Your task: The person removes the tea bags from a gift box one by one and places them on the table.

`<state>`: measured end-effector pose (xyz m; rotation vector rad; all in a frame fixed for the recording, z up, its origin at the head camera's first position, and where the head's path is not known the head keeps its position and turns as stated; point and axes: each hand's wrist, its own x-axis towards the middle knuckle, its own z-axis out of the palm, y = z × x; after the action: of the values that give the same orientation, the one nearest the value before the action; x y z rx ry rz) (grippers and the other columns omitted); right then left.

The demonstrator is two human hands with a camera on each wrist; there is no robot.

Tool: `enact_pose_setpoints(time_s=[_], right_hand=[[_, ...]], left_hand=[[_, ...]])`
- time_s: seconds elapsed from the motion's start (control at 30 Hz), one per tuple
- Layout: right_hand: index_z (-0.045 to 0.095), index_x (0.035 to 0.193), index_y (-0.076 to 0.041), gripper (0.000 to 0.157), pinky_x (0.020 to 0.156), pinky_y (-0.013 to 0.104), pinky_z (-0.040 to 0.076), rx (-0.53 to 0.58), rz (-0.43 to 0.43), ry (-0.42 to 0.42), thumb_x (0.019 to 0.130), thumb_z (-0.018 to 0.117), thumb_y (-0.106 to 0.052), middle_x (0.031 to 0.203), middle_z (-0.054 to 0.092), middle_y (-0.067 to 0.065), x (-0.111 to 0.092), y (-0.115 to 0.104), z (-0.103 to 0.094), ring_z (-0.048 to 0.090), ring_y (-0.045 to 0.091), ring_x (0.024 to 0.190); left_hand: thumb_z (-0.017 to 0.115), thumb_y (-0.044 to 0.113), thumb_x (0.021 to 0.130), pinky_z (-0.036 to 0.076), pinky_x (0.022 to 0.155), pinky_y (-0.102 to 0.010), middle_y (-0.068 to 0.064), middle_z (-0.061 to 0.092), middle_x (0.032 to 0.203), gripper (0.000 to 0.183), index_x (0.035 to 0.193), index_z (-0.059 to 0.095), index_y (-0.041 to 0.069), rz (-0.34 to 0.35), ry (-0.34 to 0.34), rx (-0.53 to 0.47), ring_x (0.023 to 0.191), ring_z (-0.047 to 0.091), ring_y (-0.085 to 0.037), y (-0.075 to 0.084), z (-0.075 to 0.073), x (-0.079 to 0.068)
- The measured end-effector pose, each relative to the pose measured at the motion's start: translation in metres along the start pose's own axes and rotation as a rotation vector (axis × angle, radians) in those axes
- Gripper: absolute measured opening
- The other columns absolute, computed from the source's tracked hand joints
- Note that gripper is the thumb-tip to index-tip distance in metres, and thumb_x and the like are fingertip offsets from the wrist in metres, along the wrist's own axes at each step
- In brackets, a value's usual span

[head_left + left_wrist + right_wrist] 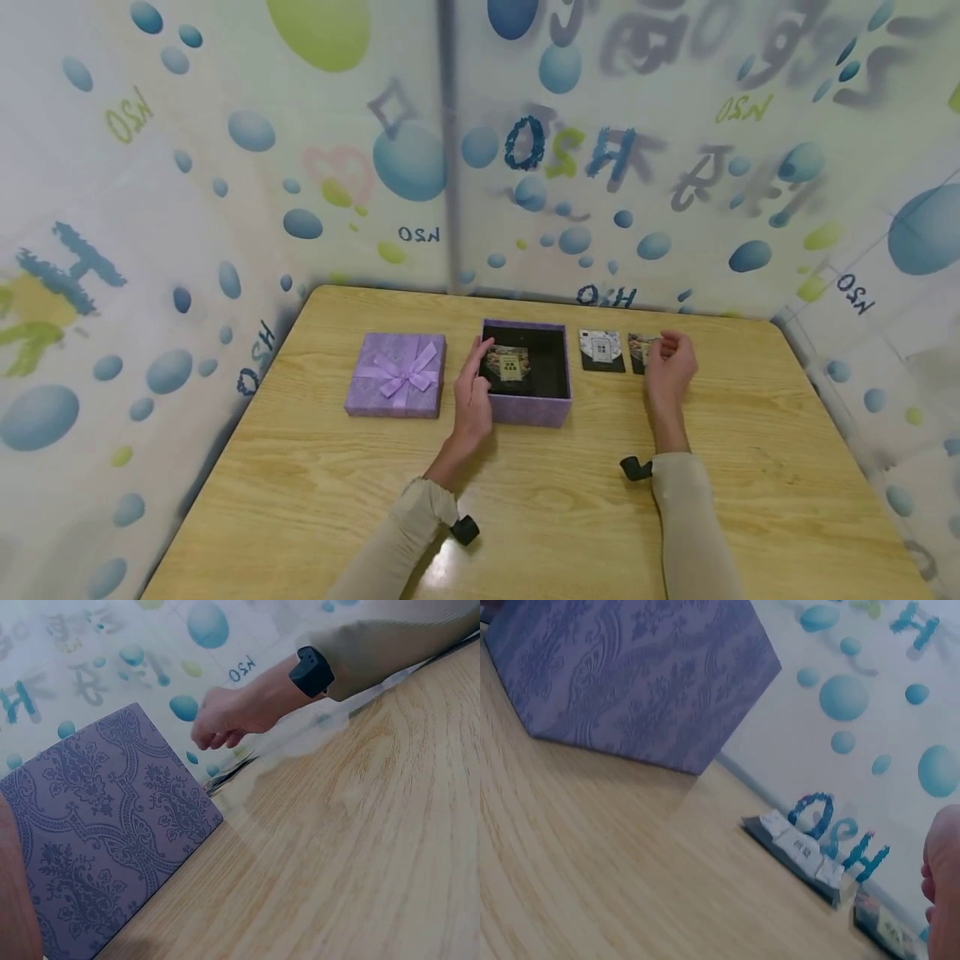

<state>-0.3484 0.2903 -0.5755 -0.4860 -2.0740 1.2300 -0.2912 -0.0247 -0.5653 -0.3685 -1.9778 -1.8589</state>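
An uncovered purple gift box (531, 411) with a dark inside holds a small square packet (508, 367) at its left. My left hand (472, 404) rests along the box's left wall, fingers stretched out and tips at the rim. In the left wrist view the patterned box wall (112, 832) fills the left side. My right hand (670, 371) is over a dark printed packet (639, 350) and covers its right part. Its fingers bend down, and the left wrist view shows them above the tabletop. A black-and-white packet (602, 351) lies between the box and that hand.
The purple lid (396, 375) with a ribbon bow lies left of the box. All stand on a wooden table (570, 517) against a bubble-printed wall covering (525, 250). Black devices (465, 530) are worn on both wrists.
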Motion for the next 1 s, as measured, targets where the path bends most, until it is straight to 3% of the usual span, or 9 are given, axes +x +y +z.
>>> enact_pose_setpoints(time_s=[0.13, 0.23, 0.37, 0.6, 0.8, 1.0], right_hand=[[0.068, 0.114, 0.009, 0.021, 0.069, 0.014, 0.041, 0.08, -0.093, -0.068, 0.099, 0.058, -0.001, 0.098, 0.068, 0.02, 0.001, -0.015, 0.002, 0.053, 0.0, 0.076], [0.07, 0.11, 0.009, 0.019, 0.067, 0.012, 0.04, 0.099, -0.152, -0.125, 0.099, 0.06, -0.001, 0.096, 0.069, 0.023, -0.001, -0.029, 0.004, 0.053, -0.002, 0.074], [0.072, 0.109, 0.007, 0.018, 0.068, 0.012, 0.041, 0.123, -0.225, -0.203, 0.099, 0.062, -0.004, 0.096, 0.071, 0.023, -0.011, -0.05, 0.009, 0.053, 0.0, 0.076], [0.073, 0.108, 0.004, 0.014, 0.071, 0.014, 0.044, 0.176, -0.383, -0.385, 0.099, 0.065, -0.002, 0.095, 0.073, 0.019, -0.035, -0.086, 0.022, 0.06, 0.011, 0.08], [0.074, 0.108, 0.001, 0.012, 0.073, 0.021, 0.047, 0.224, -0.467, -0.521, 0.1, 0.065, -0.003, 0.097, 0.074, 0.019, -0.057, -0.11, 0.03, 0.064, 0.02, 0.081], [0.073, 0.108, -0.001, 0.012, 0.068, 0.027, 0.05, 0.212, -0.568, -0.636, 0.099, 0.066, 0.001, 0.098, 0.072, 0.013, -0.076, -0.123, 0.037, 0.063, 0.019, 0.077]], left_hand=[[0.028, -0.017, 0.09, 0.032, 0.105, -0.06, -0.033, 0.039, 0.158, 0.061, 0.146, 0.052, -0.012, -0.01, -0.002, -0.009, 0.153, 0.029, -0.045, 0.024, -0.002, 0.0], [0.028, -0.02, 0.091, 0.03, 0.105, -0.064, -0.034, 0.038, 0.159, 0.061, 0.146, 0.051, -0.013, -0.009, -0.005, -0.029, 0.154, 0.028, -0.045, 0.025, -0.002, 0.0], [0.027, -0.019, 0.091, 0.028, 0.1, -0.069, -0.035, 0.036, 0.159, 0.06, 0.146, 0.05, -0.013, -0.007, -0.009, -0.04, 0.153, 0.027, -0.049, 0.025, -0.002, 0.0], [0.028, -0.02, 0.091, 0.03, 0.102, -0.067, -0.032, 0.038, 0.159, 0.061, 0.146, 0.051, -0.011, -0.01, -0.005, -0.025, 0.154, 0.028, -0.044, 0.025, -0.003, 0.0], [0.028, -0.019, 0.091, 0.029, 0.102, -0.069, -0.032, 0.038, 0.16, 0.06, 0.146, 0.051, -0.011, -0.017, -0.012, -0.03, 0.153, 0.028, -0.047, 0.026, -0.003, 0.0], [0.029, -0.02, 0.09, 0.026, 0.118, -0.063, -0.031, 0.039, 0.16, 0.062, 0.147, 0.052, -0.009, -0.027, -0.011, -0.013, 0.153, 0.029, -0.045, 0.027, -0.004, 0.0]])
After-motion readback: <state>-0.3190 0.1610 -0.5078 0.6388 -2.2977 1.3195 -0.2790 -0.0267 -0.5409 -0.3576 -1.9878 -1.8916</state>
